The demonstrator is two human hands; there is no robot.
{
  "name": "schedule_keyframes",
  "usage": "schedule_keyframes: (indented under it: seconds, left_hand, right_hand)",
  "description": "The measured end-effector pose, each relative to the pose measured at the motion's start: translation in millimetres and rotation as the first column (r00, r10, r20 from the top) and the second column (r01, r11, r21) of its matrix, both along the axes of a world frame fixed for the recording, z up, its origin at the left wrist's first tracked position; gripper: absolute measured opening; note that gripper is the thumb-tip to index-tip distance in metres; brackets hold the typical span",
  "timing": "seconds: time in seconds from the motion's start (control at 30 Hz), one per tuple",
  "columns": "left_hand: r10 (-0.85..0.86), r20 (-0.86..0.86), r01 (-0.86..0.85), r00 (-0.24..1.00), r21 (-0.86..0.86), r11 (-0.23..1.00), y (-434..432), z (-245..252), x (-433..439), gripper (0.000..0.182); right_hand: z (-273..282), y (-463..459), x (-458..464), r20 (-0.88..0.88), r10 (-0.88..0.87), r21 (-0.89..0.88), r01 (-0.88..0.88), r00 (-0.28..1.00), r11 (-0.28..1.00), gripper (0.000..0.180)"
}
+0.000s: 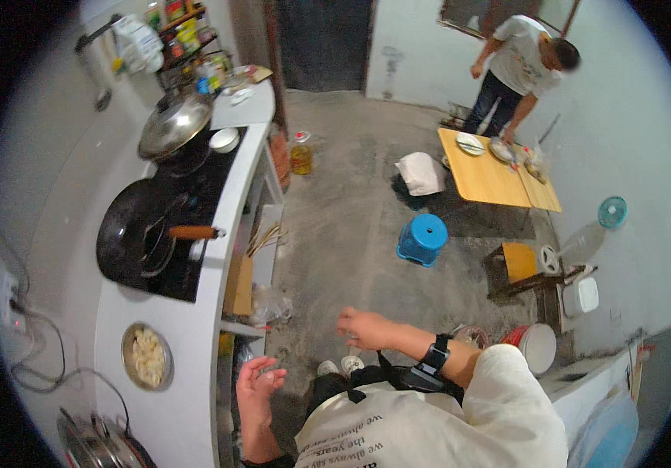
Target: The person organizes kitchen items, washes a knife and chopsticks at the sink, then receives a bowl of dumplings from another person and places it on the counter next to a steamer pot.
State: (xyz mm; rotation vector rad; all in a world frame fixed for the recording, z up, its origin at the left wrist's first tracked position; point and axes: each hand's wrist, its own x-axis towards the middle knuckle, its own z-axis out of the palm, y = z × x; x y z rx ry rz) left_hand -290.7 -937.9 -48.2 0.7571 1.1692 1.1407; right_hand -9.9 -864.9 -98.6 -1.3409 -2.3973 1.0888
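Observation:
My left hand (258, 381) is raised palm up beside the front edge of the white counter (189, 357), fingers apart and nothing in it. Over the concrete floor, in front of my body, my right hand (364, 329) hangs with loosely bent fingers; I see nothing in it. A black strap with a device is around that wrist. Nearest my left hand on the counter is a metal bowl (167, 368) of pale food pieces (146, 358). Farther along sits a black wok (116, 234), with a wooden handle (192, 233) reaching over the counter's edge.
A lidded pan (176, 124) and a white bowl (224, 140) stand farther back. A blue plastic stool (426, 234) and an oil bottle (301, 157) are on the floor. Another person (516, 70) leans over a wooden table (487, 181) holding dishes. A red-sided bucket (539, 348) is at right.

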Motion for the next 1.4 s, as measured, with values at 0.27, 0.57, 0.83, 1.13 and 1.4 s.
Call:
schedule_keyframes:
  seconds: [0.27, 0.57, 0.83, 1.13, 1.4]
  left_hand:
    - [-0.438, -0.031, 0.430, 0.898, -0.138, 0.892, 126, -3, 101, 0.029]
    - [-0.748, 0.053, 0.746, 0.661, -0.147, 0.649, 218, -29, 336, 0.025]
    - [-0.789, 0.155, 0.804, 0.595, -0.136, 0.579, 288, -26, 611, 0.025]
    - [-0.793, 0.236, 0.825, 0.561, -0.230, 0.516, 388, -78, 849, 0.022]
    - [-0.779, 0.226, 0.808, 0.585, -0.254, 0.532, 489, -124, 1084, 0.020]
  right_hand:
    - [-5, -24, 101, -0.068, -0.515, 0.020, 0.517, 0.855, 0.856, 0.015]
    - [-39, -19, 315, -0.122, -0.762, 0.025, 0.769, 0.636, 0.638, 0.013]
    - [-29, 29, 573, -0.111, -0.863, -0.120, 0.856, 0.492, 0.503, 0.017]
    - [-91, 133, 819, -0.285, -0.922, -0.461, 0.805, 0.263, 0.373, 0.019]
    - [-145, 251, 1011, -0.138, -0.979, -0.866, 0.497, -0.150, 0.046, 0.031]
